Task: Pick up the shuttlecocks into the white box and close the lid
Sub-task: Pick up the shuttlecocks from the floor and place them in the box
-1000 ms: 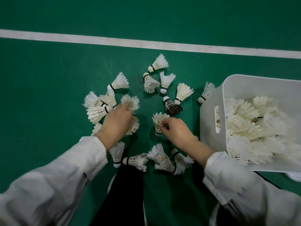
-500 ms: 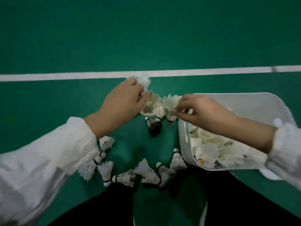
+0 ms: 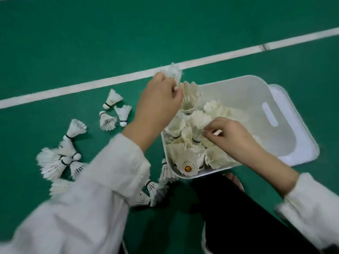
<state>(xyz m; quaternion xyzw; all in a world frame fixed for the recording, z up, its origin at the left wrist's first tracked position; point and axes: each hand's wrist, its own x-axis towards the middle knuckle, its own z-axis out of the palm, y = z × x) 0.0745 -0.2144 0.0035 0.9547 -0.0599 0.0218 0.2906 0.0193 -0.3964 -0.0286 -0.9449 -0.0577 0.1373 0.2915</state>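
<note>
White feathered shuttlecocks point(image 3: 191, 97) are gripped in the left hand point(image 3: 157, 105) over the white box point(image 3: 256, 99) at centre right, the right hand point(image 3: 232, 136) pinching one point(image 3: 197, 133) inside, others point(image 3: 56, 160) scattered on the green floor point(image 3: 73, 43) at left.

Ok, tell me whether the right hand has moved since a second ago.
Yes. The right hand went from the floor shuttlecocks to over the white box.

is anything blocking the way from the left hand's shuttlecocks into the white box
Nothing visible does. The left hand holds its shuttlecocks at the far-left rim of the white box, which is open on top. The right hand is lower in the box, off to the side of that drop.
</note>
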